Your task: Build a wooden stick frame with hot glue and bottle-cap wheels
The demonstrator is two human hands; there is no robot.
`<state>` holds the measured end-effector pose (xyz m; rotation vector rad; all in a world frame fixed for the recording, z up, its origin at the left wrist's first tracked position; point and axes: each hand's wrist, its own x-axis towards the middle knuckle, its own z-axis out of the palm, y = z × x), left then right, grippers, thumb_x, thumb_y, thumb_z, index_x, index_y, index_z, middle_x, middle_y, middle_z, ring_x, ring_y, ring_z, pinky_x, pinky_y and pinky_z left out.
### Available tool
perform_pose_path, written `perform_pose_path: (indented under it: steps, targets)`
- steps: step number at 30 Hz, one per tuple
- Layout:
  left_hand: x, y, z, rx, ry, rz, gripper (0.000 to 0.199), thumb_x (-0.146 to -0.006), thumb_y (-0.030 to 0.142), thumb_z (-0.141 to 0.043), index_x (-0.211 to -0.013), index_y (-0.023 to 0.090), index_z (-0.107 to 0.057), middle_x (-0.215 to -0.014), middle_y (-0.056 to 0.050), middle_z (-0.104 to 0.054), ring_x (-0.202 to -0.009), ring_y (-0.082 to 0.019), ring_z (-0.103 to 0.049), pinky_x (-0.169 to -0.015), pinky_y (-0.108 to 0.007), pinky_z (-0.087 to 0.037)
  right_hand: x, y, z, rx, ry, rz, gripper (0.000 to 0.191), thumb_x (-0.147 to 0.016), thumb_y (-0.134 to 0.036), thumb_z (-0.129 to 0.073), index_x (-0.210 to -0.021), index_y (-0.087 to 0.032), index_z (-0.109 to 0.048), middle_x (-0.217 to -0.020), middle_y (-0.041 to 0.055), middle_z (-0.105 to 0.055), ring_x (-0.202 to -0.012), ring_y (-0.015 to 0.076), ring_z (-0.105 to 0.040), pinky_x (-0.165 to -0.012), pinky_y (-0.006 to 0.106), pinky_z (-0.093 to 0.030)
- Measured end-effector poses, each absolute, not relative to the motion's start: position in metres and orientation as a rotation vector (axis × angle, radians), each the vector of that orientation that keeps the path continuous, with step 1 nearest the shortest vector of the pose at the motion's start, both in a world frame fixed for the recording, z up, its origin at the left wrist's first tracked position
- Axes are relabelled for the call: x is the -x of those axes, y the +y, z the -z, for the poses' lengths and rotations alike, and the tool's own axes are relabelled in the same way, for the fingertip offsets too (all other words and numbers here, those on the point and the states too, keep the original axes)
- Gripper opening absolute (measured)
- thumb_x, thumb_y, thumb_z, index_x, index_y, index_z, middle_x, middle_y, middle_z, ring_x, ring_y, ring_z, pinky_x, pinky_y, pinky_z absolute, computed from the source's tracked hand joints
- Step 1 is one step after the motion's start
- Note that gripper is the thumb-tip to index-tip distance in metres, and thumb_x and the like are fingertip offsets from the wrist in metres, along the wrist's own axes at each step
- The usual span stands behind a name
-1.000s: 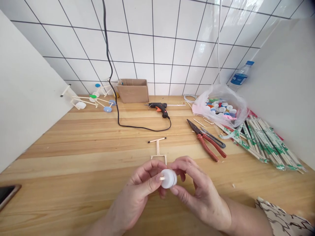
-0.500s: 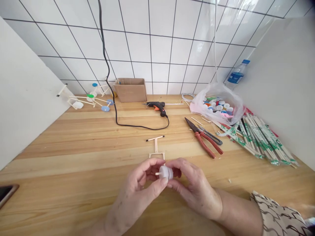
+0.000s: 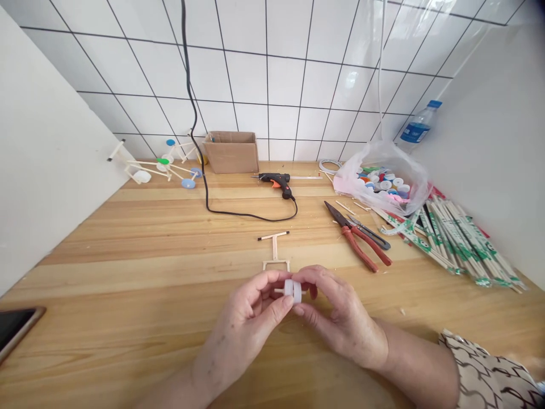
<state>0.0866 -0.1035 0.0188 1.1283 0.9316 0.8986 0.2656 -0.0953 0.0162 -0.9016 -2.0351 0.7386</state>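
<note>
Between my fingertips is a pair of white bottle caps, set face to face with a thin wooden stick running through them and poking out both sides. My left hand pinches the left cap between thumb and fingers. From the other side, my right hand holds the right cap by its rim with thumb and forefinger. Just beyond my hands lies a small wooden stick frame with a crossbar tipped in black; my fingers hide its near end.
A black glue gun lies behind, its cord looping left. At right are red-handled pliers, snips, a plastic bag of caps and bundled chopsticks. Stick-and-cap models, a cardboard box and a phone are leftward.
The caps have turned, from showing the left one's face to more side-on, so a gap between them and the stick's right end show. The whole view has shifted slightly.
</note>
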Motion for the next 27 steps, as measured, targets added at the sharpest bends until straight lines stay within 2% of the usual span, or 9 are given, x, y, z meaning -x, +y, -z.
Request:
perform_pose_path:
  steps: [10,19,24,27]
  targets:
    - [-0.088,-0.107,-0.021,-1.217,1.026,-0.849,0.027,-0.086,0.026,-0.059,-0.110,0.018,-0.063,-0.106,-0.007,-0.070,-0.094,-0.020,-0.066,-0.084,-0.028,-0.053,-0.266,-0.098,-0.011,0.935,-2.029,-0.768,0.022,-0.087,-0.017,-0.057,-0.108,-0.020,-0.053,-0.093,0.0062,-0.065,-0.081,0.0167,-0.060,-0.071,0.029,-0.052]
    - [-0.090,-0.109,-0.017,-1.299,1.103,-0.895,0.020,-0.081,0.020,-0.062,-0.099,0.018,-0.068,-0.096,-0.004,-0.074,-0.087,-0.020,-0.069,-0.078,-0.024,-0.055,-0.267,-0.099,0.000,0.862,-2.063,-0.638,0.031,-0.086,-0.011,-0.057,-0.113,-0.021,-0.049,-0.101,0.0091,-0.066,-0.092,0.0196,-0.063,-0.080,0.033,-0.054]
    - [-0.092,-0.106,-0.018,-1.277,1.074,-0.897,0.018,-0.078,0.017,-0.062,-0.094,0.017,-0.070,-0.091,-0.003,-0.074,-0.086,-0.021,-0.069,-0.078,-0.027,-0.055,-0.266,-0.097,0.004,0.817,-2.112,-0.550,0.030,-0.086,-0.008,-0.052,-0.113,-0.019,-0.050,-0.101,0.0124,-0.065,-0.092,0.0215,-0.062,-0.079,0.035,-0.054]
    - [-0.091,-0.105,-0.019,-1.224,1.065,-0.899,0.020,-0.079,0.020,-0.063,-0.097,0.018,-0.069,-0.094,-0.004,-0.074,-0.086,-0.021,-0.069,-0.079,-0.028,-0.055,-0.264,-0.095,0.000,0.858,-2.082,-0.615,0.027,-0.086,-0.009,-0.054,-0.111,-0.018,-0.053,-0.095,0.0100,-0.066,-0.087,0.0197,-0.062,-0.076,0.032,-0.054]
